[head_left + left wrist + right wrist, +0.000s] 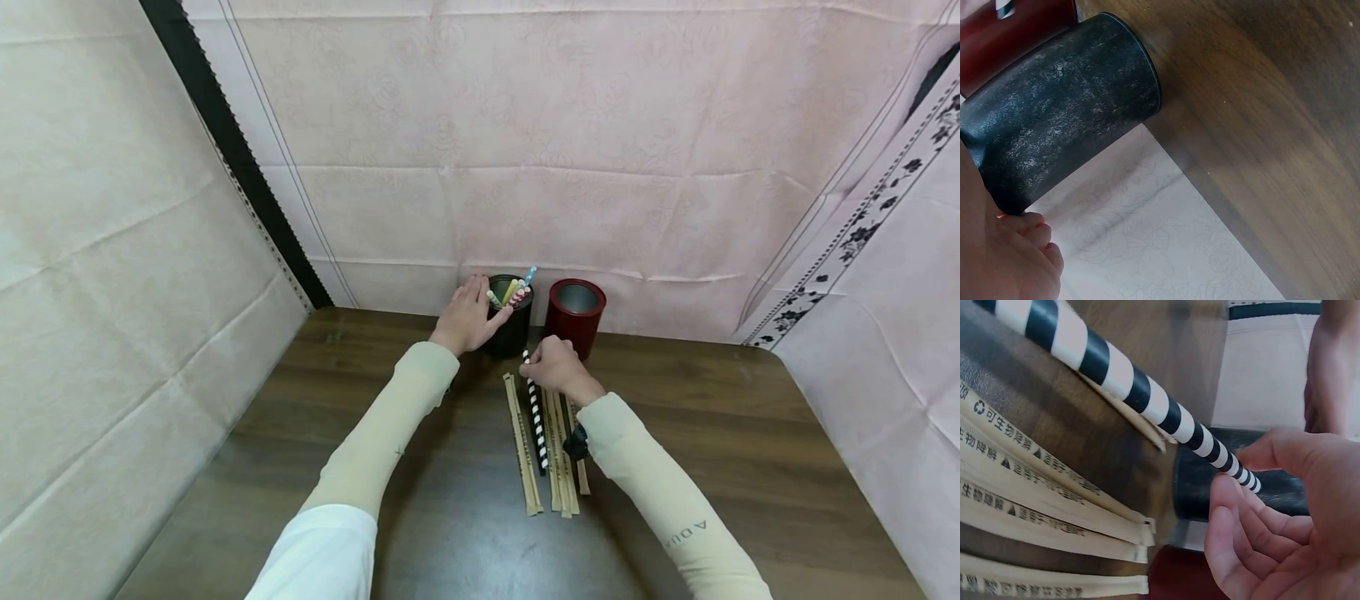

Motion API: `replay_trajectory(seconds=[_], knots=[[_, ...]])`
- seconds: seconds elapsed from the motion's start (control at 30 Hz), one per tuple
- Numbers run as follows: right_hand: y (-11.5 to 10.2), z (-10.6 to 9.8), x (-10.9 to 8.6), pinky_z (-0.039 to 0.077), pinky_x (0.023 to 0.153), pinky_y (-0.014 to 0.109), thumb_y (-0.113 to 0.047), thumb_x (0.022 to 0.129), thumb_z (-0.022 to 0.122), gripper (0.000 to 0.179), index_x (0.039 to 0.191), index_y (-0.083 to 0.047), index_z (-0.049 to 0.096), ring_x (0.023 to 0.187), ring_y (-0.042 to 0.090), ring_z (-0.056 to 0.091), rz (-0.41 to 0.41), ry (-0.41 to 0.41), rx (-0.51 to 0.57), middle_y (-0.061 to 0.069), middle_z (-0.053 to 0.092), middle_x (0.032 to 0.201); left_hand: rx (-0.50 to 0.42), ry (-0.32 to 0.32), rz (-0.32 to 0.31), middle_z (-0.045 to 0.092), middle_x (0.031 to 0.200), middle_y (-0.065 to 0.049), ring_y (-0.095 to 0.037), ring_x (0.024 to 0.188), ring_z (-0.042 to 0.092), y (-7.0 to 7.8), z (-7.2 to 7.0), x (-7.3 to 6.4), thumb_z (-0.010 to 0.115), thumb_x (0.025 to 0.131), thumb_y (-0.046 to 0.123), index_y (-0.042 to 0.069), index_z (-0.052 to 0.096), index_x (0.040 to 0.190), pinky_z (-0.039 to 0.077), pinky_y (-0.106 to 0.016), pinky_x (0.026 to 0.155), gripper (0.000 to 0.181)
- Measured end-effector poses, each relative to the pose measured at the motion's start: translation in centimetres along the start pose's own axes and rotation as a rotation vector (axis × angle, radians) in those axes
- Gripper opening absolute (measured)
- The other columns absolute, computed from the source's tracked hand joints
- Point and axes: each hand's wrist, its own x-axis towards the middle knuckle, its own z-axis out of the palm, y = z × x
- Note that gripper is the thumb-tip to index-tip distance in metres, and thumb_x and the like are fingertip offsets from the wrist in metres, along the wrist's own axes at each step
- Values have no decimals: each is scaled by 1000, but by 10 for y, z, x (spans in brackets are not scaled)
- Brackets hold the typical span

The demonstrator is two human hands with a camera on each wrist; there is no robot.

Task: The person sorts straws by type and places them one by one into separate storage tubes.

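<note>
A black-and-white striped straw (1141,392) is pinched near one end between the thumb and fingers of my right hand (556,365). Its other end points toward the front of the table in the head view. My left hand (469,317) grips the black cup (1066,100) at its rim, thumb on the near side and fingers at the far left. Several coloured straws (517,292) stand in that cup, their lower parts hidden by its wall. Below the right hand lie several paper-wrapped straws (522,446), printed with dark lettering, partly covered by the wrist.
A dark red cup (576,321) stands upright just right of the black one, behind the right hand. Both cups are near the back edge of the brown wooden table (465,533). Pale patterned cloth (525,125) hangs behind and at both sides.
</note>
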Motion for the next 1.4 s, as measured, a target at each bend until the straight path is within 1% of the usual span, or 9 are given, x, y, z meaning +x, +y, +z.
replay_trajectory(seconds=[0.13,0.23,0.33,0.37,0.5,0.7,0.9,1.17,1.4], knots=[[-9,-10,-6,39,54,28,-21,97,73,55,48,-16,49,56,16,47,-50,43,-4,-5,42,46,-1,10,4,15,177,-20,-31,167,11,0,-1,0,26,110,65,-4,12,167,13,-42,136,91],[-16,-18,-10,46,53,26,-20,96,74,43,57,-14,57,51,13,54,-77,68,6,-4,51,51,1,14,4,16,177,-21,-31,167,12,-1,-1,0,26,110,65,-4,12,167,13,-42,136,91],[-26,-27,-15,57,61,31,-20,95,75,23,75,-9,69,57,13,64,-115,102,-1,1,67,64,0,16,2,16,177,-21,-32,167,12,-1,-1,0,27,110,65,-5,13,167,13,-42,136,91],[-29,-30,-16,59,68,33,-20,95,75,18,82,-7,72,61,14,67,-136,116,-8,3,71,70,0,15,1,16,177,-21,-32,167,12,0,0,0,26,110,66,-5,13,167,13,-42,136,92],[-42,-45,-21,64,81,42,-19,94,74,17,97,-2,75,76,18,75,-212,174,-27,10,79,86,-2,8,-1,16,177,-20,-32,167,12,0,0,0,26,110,66,-4,13,167,13,-42,136,92],[-63,-68,-25,64,74,41,-19,95,72,14,96,-5,73,77,21,76,-285,277,-20,9,80,88,-9,9,-3,17,177,-20,-32,167,12,0,-1,0,27,110,66,-4,13,167,14,-43,136,92],[-84,-93,-25,65,76,42,-18,95,72,16,101,-3,72,83,25,78,-339,376,44,12,80,92,-2,23,8,19,176,-21,-32,166,14,-1,0,2,28,110,66,-5,15,167,15,-43,136,91],[-106,-109,-21,65,77,37,-11,96,71,16,105,2,70,82,27,76,-528,489,123,16,78,93,0,3,-6,17,176,-21,-32,167,12,-4,4,5,26,109,68,-4,13,167,13,-43,136,93],[-117,-113,-14,65,75,39,-6,93,72,14,101,5,68,79,29,76,-692,640,160,18,78,90,19,2,5,17,177,-20,-31,167,12,-4,4,5,24,110,66,-3,13,167,13,-42,136,91]])
